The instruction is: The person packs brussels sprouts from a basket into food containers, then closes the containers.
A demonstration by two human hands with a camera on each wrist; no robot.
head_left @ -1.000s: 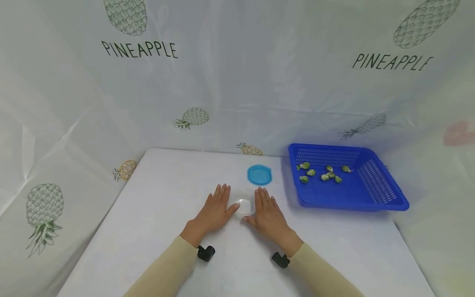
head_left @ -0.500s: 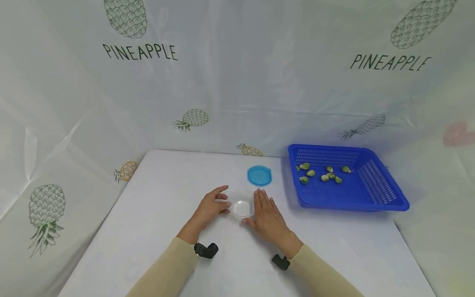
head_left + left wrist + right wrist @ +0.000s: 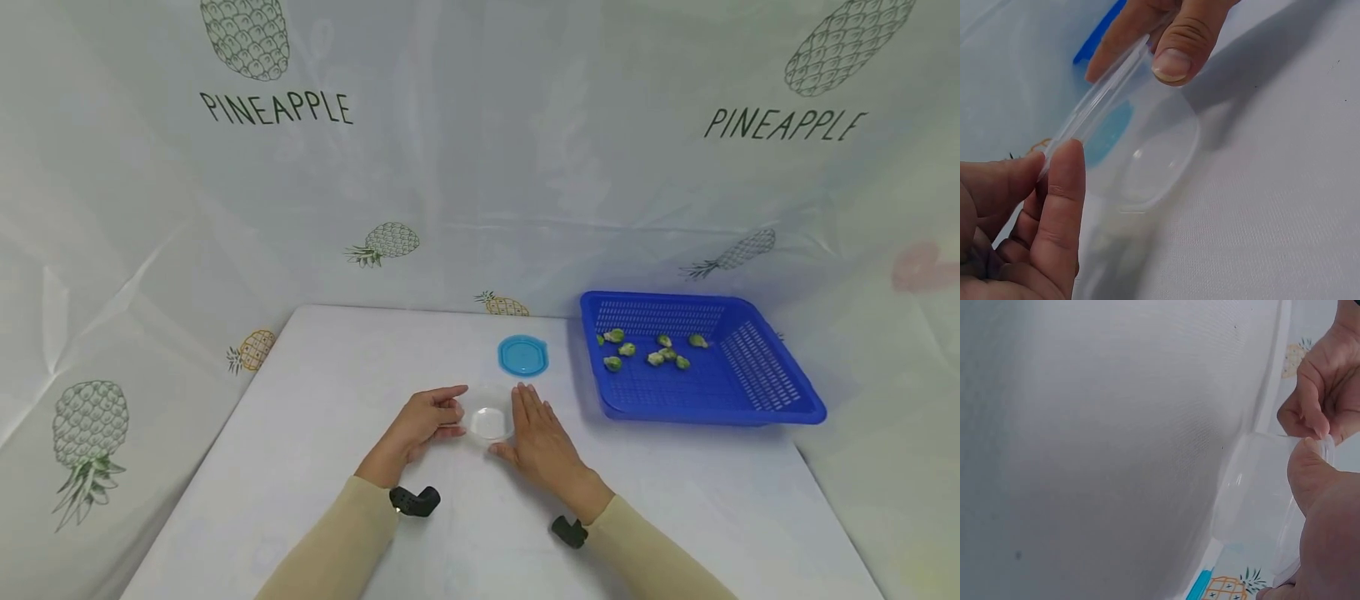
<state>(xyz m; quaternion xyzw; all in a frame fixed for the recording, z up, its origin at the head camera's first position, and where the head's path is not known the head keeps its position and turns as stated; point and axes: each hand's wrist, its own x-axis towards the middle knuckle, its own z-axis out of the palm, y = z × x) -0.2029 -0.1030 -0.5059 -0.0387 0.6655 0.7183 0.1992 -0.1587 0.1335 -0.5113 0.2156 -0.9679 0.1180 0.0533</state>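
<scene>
A small clear plastic container (image 3: 489,422) stands on the white table between both hands. My left hand (image 3: 418,423) pinches its rim from the left, the thumb and a finger meeting on the thin edge in the left wrist view. Along the opposite side lies my right hand (image 3: 547,450), its fingers straight and its thumb (image 3: 1307,469) at the rim on the near side. Through the clear wall of the container (image 3: 1163,153), the blue of a lid shows. That light-blue lid (image 3: 523,356) lies flat on the table just beyond the container.
A blue plastic basket (image 3: 720,404) with slotted walls stands at the back right, several Brussels sprouts (image 3: 667,354) scattered on its floor. Behind the table (image 3: 360,350) hangs a white sheet (image 3: 480,167) printed with pineapples, which also covers both sides.
My left hand has gone from lying flat beside the container to pinching its rim. The container has shifted slightly left and toward me. My right hand has hardly moved.
</scene>
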